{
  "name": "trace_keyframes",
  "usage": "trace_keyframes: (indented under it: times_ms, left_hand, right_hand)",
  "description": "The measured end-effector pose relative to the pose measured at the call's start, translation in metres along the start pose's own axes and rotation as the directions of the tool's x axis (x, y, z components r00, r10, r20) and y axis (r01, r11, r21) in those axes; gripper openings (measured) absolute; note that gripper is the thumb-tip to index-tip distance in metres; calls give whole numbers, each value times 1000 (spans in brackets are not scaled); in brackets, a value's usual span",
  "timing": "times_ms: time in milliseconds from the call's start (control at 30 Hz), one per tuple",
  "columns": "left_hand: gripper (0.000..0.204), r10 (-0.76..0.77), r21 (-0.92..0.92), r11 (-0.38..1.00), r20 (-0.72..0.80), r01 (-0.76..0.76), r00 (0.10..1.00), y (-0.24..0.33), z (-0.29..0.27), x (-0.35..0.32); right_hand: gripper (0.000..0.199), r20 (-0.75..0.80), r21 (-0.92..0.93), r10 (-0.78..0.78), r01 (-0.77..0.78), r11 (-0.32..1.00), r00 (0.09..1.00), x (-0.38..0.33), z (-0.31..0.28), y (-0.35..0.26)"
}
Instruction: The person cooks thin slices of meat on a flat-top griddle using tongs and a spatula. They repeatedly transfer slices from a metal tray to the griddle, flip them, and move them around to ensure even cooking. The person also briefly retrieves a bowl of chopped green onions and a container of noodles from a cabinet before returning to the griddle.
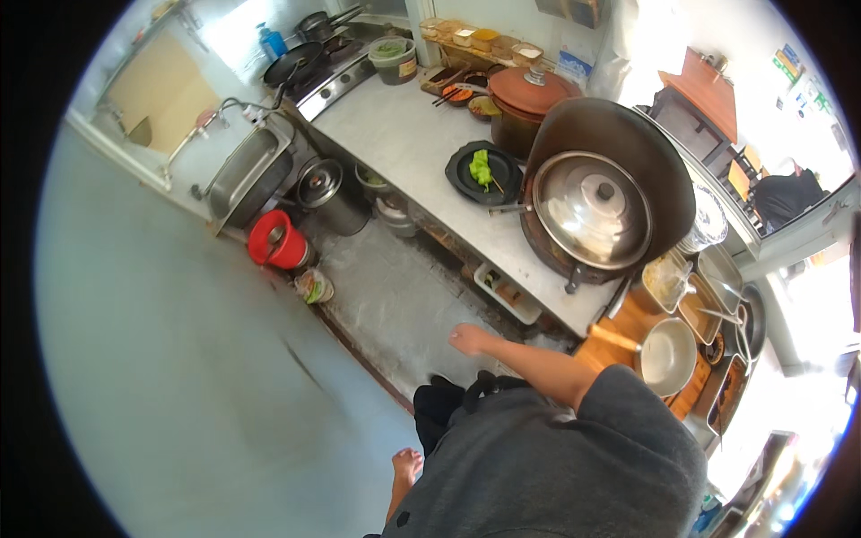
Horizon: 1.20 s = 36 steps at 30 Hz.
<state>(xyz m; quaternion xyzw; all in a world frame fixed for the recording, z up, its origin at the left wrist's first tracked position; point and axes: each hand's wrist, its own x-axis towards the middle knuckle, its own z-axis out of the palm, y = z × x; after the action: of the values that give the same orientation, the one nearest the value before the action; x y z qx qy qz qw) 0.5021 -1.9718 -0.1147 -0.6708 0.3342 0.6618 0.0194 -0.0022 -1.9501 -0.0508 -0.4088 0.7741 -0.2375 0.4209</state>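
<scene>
Nearest, at the lower edge, a dark grey shirt (556, 457), masking the left upper arm and much of the legs. Just past it, the left hand (407, 463), low in front of a pale wall (179, 332), forearm cut off by the shirt; fingers loosely bent, palm hidden, impossible to tell how far closed. Farther up, the right hand (466, 340), seen from above over the grey floor (377, 287), forearm slanting leftward across the body; fingers folded under, also impossible to tell the grip's closure or contents. Near that hand, a white bin (508, 294) beneath the tabletop (386, 125), partly overhung, contents hard to make out. On top, a lidded pan (583, 215), lid blurred by glare, within a dark curved shield (659, 143); left of it, bright green vegetables (481, 168) on a black plate (460, 179). Farthest, at upper left, a stove (336, 94) with dark pans.
</scene>
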Motion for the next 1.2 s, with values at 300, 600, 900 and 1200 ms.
trace_keyframes:
  times_ms: [300, 600, 900, 1200]
  left_hand:
    - [32, 244, 581, 774, 95, -252, 965, 278, -38, 182]
    - [23, 721, 199, -103, 690, -975, 64, 909, 365, 88]
    - [39, 229, -276, -688, 795, -671, -562, 902, 745, -132]
    - [25, 31, -424, -654, 813, -626, -582, 888, 840, -132]
  right_hand:
    - [23, -215, 579, 220, -57, 813, 952, 146, -147, -64]
    - [28, -319, 912, 666, 29, 408, 675, 133, -196, -117]
    - [42, -333, 848, 851, 525, 81, 407, 232, -246, -80]
    - [48, -381, 784, 924, 538, 310, 23, 266, -248, -65]
